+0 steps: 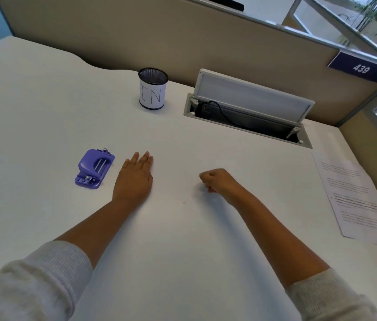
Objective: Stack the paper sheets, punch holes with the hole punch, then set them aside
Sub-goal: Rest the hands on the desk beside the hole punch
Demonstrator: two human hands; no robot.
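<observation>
A purple hole punch lies on the white desk, left of centre. My left hand rests flat on the desk just right of the punch, fingers together and extended, holding nothing. My right hand sits on the desk near the middle, curled into a loose fist with nothing visible in it. Printed paper sheets lie at the desk's right edge, well to the right of my right hand and apart from it.
A black mesh cup with a paper label reading "IN" stands at the back centre. An open cable hatch with a raised lid and a black cord is set into the desk at the back right. A beige partition runs behind.
</observation>
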